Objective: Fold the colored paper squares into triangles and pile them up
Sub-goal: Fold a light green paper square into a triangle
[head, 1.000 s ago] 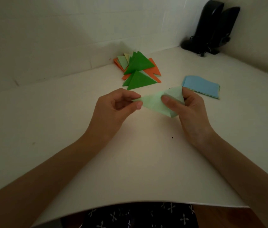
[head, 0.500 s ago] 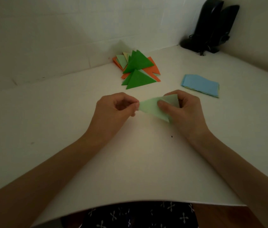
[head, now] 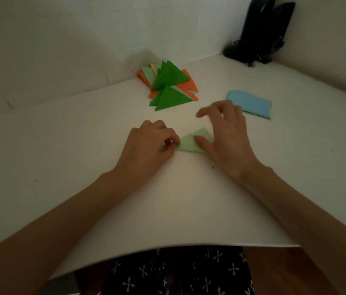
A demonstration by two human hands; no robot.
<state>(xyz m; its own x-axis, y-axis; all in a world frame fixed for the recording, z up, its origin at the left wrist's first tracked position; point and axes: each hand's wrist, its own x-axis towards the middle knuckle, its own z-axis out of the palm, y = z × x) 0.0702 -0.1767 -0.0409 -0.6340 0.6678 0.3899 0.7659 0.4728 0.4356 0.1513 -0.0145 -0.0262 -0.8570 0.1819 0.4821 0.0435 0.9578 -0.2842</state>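
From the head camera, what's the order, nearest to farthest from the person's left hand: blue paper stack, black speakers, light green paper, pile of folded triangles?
1. light green paper, touching the left hand.
2. pile of folded triangles, just beyond, toward the wall.
3. blue paper stack, off to the right.
4. black speakers, far right corner.

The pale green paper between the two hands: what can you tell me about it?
The pale green paper is a thin, matte sheet folded into a triangle, lying on the white table. The left hand pinches its left corner with curled fingers; the right hand presses a thumb on its right part, other fingers spread and lifted. It lies nearer the person than the pile of folded triangles.
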